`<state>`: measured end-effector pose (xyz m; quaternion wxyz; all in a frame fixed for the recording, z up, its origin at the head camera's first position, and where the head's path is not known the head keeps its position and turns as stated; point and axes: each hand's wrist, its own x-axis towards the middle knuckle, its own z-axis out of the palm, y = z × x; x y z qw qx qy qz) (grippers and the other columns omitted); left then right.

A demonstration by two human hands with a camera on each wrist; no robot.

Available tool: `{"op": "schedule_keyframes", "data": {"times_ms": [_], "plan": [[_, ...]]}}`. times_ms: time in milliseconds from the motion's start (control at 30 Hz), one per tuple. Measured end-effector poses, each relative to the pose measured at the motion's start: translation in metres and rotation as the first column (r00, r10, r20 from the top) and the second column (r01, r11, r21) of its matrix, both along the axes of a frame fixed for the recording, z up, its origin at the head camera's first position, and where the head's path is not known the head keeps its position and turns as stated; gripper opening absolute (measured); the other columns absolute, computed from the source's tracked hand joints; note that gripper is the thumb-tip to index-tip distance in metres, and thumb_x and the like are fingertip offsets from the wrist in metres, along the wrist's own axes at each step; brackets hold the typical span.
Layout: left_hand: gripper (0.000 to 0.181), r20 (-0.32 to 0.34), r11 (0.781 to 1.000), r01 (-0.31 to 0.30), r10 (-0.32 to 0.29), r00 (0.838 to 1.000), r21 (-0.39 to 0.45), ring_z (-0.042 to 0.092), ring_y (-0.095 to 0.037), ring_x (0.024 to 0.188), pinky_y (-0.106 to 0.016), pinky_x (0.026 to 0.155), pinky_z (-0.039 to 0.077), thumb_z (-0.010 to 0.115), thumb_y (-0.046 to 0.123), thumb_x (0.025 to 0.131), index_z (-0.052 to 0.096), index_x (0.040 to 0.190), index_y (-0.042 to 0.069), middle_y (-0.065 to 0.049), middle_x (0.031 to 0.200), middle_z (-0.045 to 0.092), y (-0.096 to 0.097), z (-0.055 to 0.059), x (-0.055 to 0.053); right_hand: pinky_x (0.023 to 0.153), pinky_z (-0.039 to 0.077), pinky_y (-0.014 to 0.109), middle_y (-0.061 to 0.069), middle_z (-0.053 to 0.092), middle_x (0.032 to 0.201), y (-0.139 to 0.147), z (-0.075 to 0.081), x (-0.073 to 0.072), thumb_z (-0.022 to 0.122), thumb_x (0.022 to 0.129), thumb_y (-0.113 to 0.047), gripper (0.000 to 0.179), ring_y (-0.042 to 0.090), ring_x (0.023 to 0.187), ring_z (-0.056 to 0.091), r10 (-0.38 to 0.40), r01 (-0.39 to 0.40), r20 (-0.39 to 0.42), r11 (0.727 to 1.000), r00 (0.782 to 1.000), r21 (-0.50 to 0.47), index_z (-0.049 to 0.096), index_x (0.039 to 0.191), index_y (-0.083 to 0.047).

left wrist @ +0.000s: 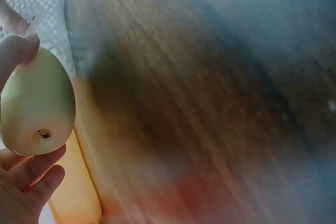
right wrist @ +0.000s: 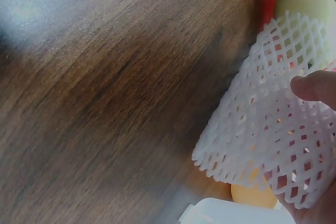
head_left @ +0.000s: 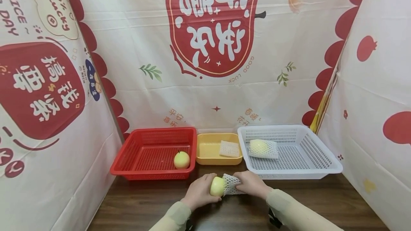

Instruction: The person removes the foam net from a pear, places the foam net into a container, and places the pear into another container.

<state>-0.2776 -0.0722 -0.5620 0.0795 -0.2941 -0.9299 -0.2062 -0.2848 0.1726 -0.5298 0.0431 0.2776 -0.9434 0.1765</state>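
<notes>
Pear in hand (head_left: 217, 186) is up front, btwn both hands, over wood table (head_left: 141, 202), approx in line w/ the yellow tray. L hand (head_left: 200, 191) grasping it, thumb one side, fingers other; L wrist cam shows its blossom end bare. White foam net (head_left: 230, 184) covers only the far end, R side in head view; rest of pear exposed. R hand (head_left: 253, 184) pinching the net, thumb on outer face; other R fingers mostly hidden, can't tell exact pos. Behind, L to R: red basket (head_left: 154, 175) w/ one bare pear (head_left: 181, 160), stem up, near its front R corner; yellow tray (head_left: 207, 150) w/ a flat spare net (head_left: 229, 149) at R side; white basket (head_left: 295, 174) w/ one netted pear (head_left: 258, 148) lying toward L side. Printed cloth (head_left: 128, 45) on back + both sides.
</notes>
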Motion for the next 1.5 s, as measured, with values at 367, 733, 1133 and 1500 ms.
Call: {"op": "schedule_keyframes", "data": {"times_ms": [367, 733, 1133, 1500], "plan": [[0.08, -0.062, 1.0, -0.007, 0.007, 0.998, 0.006, 0.061, -0.014, 0.099, -0.032, 0.078, 0.05, 0.082, 0.05, 0.067, 0.053, 0.132, 0.013, -0.002, 0.118, 0.062, -0.006, 0.001, 0.003, 0.065, 0.051, 0.035, -0.002, 0.069, 0.086, 0.009, -0.002, 0.003, 0.074, 0.074, -0.012, 0.025, 0.011, 0.075, 0.063, -0.027, 0.027, -0.001, 1.0, 1.0, 0.015, 0.069, 0.098, -0.007], [0.085, -0.079, 1.0, -0.001, 0.001, 0.997, -0.001, 0.061, -0.016, 0.101, -0.032, 0.079, 0.051, 0.081, 0.051, 0.068, 0.05, 0.136, 0.012, -0.003, 0.12, 0.062, -0.007, 0.0, 0.002, 0.064, 0.05, 0.035, -0.004, 0.069, 0.086, 0.014, 0.005, 0.008, 0.074, 0.074, -0.014, 0.024, 0.012, 0.075, 0.063, -0.032, 0.033, -0.023, 0.999, 0.999, 0.014, 0.069, 0.097, -0.009], [0.086, -0.08, 1.0, -0.004, 0.003, 0.997, -0.004, 0.061, -0.017, 0.104, -0.034, 0.08, 0.051, 0.081, 0.051, 0.068, 0.05, 0.137, 0.012, -0.003, 0.122, 0.062, -0.009, -0.002, 0.001, 0.058, 0.046, 0.032, -0.009, 0.064, 0.078, 0.019, 0.014, 0.013, 0.075, 0.075, -0.014, 0.018, 0.003, 0.065, 0.054, -0.028, 0.028, 0.014, 1.0, 1.0, 0.005, 0.068, 0.092, -0.012], [0.087, -0.036, 1.0, -0.007, 0.007, 0.999, -0.013, 0.061, -0.018, 0.102, -0.035, 0.079, 0.051, 0.08, 0.051, 0.07, 0.046, 0.142, 0.017, -0.004, 0.123, 0.061, -0.012, 0.0, 0.0, 0.054, 0.042, 0.029, -0.014, 0.058, 0.071, 0.024, 0.019, 0.02, 0.074, 0.076, -0.014, 0.014, 0.002, 0.06, 0.047, -0.025, 0.025, 0.004, 1.0, 1.0, -0.004, 0.066, 0.087, -0.015]]}}
